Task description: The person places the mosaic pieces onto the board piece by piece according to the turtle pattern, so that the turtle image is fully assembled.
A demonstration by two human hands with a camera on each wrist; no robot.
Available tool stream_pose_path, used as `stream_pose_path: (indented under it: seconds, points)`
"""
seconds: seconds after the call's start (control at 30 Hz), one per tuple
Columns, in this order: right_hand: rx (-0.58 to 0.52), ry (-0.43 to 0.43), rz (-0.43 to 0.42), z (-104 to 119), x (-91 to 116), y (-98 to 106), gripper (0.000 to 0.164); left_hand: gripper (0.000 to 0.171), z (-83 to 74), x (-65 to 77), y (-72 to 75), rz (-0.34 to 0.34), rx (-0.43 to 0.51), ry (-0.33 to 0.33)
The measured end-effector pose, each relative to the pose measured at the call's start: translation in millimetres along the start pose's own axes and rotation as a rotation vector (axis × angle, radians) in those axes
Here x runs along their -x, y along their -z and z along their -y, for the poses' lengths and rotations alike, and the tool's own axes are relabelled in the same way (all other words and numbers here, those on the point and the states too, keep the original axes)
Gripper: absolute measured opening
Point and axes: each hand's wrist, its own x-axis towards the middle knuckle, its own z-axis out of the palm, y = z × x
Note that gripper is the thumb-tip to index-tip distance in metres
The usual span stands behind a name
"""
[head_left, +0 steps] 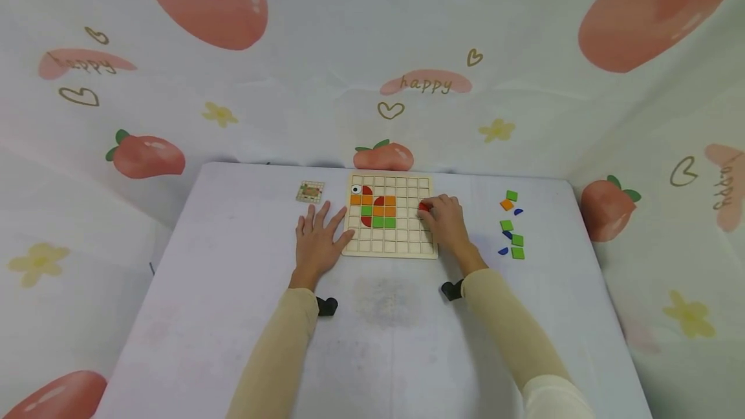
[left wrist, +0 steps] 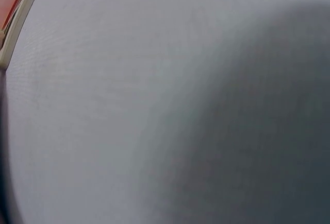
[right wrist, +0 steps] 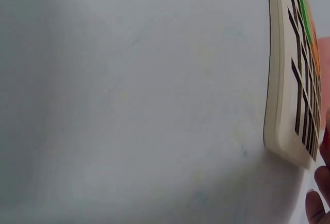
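Note:
A pale wooden grid board [head_left: 410,251] lies on the table, with red, orange and green pieces forming a figure in its left half. A round white eye piece [head_left: 356,189] sits in the upper left corner. My left hand [head_left: 316,241] rests with spread fingers beside the board, its thumb at the left edge. Over the right side of the board, my right hand [head_left: 449,224] pinches a small red piece [head_left: 423,206], partly covered by fingers. In the right wrist view only some fingertips [right wrist: 324,177] show beside the board's corner. The left wrist view catches just a board edge [left wrist: 23,20].
A small patterned card [head_left: 311,191] lies left of the board. To the right are several loose pieces: green squares [head_left: 517,253], an orange square [head_left: 507,205] and blue rounded pieces [head_left: 503,251]. A printed cloth [head_left: 326,83] hangs behind the white table [head_left: 396,354].

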Motion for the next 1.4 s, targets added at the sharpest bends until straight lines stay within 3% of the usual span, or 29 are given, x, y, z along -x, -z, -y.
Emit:
stream_pose_path:
  seconds: [0.47, 0.9, 1.1, 1.27, 1.4]
  points:
    - [0.004, -0.032, 0.009, 9, -21, -15, 0.036, 0.069, -1.2, -0.3, 1.6, -0.012, -0.003, -0.001]
    - [-0.168, -0.115, 0.010, 9, -24, -18, 0.034, 0.068, -3.4, -0.1, 6.6, -0.011, -0.008, -0.006]
    - [-0.173, -0.117, 0.059, 7, -22, -14, 0.036, 0.068, -2.7, -0.1, 5.1, -0.011, -0.002, 0.001]
    - [-0.110, -0.092, 0.103, 6, -16, -6, 0.047, 0.068, -2.1, 0.9, 1.3, 0.000, -0.002, 0.002]
    - [0.100, -0.035, 0.112, 5, -10, 1, 0.054, 0.068, -0.7, 1.3, 0.7, -0.005, -0.014, -0.001]
